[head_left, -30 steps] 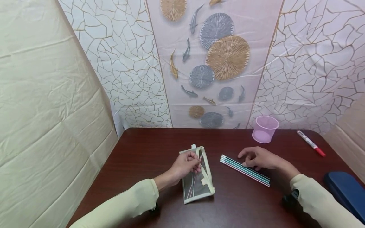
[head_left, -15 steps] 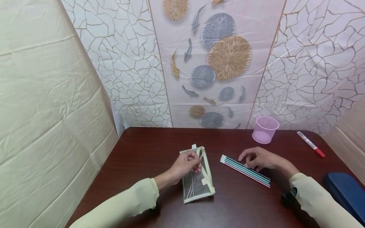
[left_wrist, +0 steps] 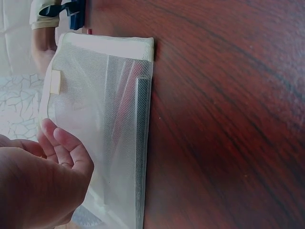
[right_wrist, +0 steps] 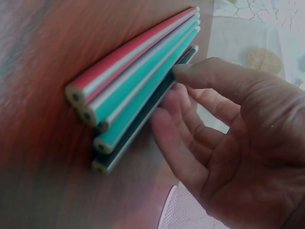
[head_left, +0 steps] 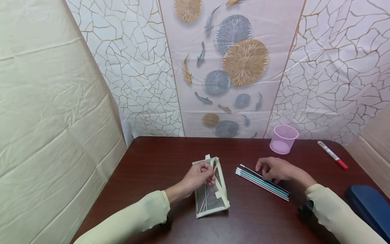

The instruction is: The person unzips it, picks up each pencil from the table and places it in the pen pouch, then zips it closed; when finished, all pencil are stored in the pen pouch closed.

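Observation:
My left hand [head_left: 199, 177] pinches the opening edge of a cream mesh pencil pouch [head_left: 213, 203] lying on the table. Through the mesh, a reddish pencil and a dark strip show faintly in the left wrist view. To the right, my right hand [head_left: 277, 169] holds a black pencil [right_wrist: 143, 114] between thumb and fingers. That pencil lies slightly apart from a row of pencils, where green pencils [right_wrist: 126, 112] and a red pencil [right_wrist: 128, 52] sit side by side. Their unsharpened ends face the right wrist camera.
A pink mesh cup [head_left: 283, 139] stands at the back right. Right of it lies a white marker with a red cap [head_left: 332, 154]. A dark blue case [head_left: 368, 208] sits at the table's right edge. Patterned cloth [head_left: 146, 67] hangs behind the table [head_left: 158, 156].
The black pencil has separated from the row, shifting toward the back under my right hand. My left hand and the pouch have stayed in place.

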`<state>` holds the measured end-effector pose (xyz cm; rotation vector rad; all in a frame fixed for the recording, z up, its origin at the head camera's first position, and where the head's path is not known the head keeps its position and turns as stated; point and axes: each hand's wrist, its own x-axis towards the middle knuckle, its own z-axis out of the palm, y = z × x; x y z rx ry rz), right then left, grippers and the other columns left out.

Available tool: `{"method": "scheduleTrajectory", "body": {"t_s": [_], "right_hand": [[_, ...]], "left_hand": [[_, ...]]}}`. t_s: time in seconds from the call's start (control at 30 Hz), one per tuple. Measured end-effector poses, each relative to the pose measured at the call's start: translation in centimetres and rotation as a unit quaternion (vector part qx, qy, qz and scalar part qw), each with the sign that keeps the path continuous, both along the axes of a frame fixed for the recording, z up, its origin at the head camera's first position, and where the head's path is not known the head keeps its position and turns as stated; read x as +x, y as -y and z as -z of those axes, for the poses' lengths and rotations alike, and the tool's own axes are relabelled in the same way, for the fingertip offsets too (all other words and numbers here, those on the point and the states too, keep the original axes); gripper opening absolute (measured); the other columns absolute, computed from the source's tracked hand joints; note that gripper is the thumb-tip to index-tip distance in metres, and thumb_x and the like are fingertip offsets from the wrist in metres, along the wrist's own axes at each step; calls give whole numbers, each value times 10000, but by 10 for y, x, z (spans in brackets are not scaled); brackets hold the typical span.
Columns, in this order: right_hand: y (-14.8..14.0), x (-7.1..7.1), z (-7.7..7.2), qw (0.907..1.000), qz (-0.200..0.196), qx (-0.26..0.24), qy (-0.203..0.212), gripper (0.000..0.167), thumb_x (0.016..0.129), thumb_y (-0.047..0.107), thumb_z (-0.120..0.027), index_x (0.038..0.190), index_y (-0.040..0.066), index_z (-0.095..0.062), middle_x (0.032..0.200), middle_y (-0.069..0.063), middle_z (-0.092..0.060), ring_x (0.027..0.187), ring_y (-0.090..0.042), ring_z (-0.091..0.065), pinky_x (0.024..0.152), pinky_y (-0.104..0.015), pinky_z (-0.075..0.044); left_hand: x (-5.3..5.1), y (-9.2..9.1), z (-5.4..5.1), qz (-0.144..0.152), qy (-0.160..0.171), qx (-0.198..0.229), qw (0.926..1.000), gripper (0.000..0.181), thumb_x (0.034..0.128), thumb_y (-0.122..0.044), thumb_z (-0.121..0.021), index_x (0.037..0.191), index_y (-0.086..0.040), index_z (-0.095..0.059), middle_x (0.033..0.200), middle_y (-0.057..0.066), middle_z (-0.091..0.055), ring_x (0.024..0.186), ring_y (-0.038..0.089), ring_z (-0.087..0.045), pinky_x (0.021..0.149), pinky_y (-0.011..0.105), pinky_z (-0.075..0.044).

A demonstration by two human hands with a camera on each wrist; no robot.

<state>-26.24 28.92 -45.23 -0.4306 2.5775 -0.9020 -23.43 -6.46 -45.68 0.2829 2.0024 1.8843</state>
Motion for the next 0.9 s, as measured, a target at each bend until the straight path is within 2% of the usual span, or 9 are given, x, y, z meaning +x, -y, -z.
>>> {"method": "scheduleTrajectory", "body": {"t_s": [0.2,0.47,0.73,0.9], "right_hand": [[4,2,1,9993,173,252,-207,294,823,31,-806,1057,124,-653,837,-46,-629,726,-187,-584,534,-336,-574],[9,1,2,9979,334,427,-354,312,793,73,-857,1004,152,-642,812,-44,-628,649,-208,-579,516,-323,-546],[15,-2,-3,9972,407,551,-307,308,814,78,-838,1037,120,-630,829,-59,-641,548,-202,-578,484,-310,-536],[13,-5,-5,9957,472,574,-561,364,805,90,-842,1097,108,-626,870,-62,-680,537,-194,-597,467,-315,-536]], "left_hand": [[-1,0,3,100,-7,-82,9999,32,1000,-56,-576,1005,-24,-580,802,17,-695,713,96,-698,671,221,-589],[-1,-1,2,74,-1,-96,9999,46,1009,-66,-582,1001,-21,-573,794,25,-694,709,96,-700,672,225,-592],[-1,-2,1,81,28,-84,9999,38,1007,-57,-577,1011,-19,-572,807,22,-691,716,100,-699,675,227,-593],[-1,-4,3,129,28,-58,9999,41,1011,-72,-582,1008,-33,-568,807,19,-697,714,96,-699,676,224,-594]]}}
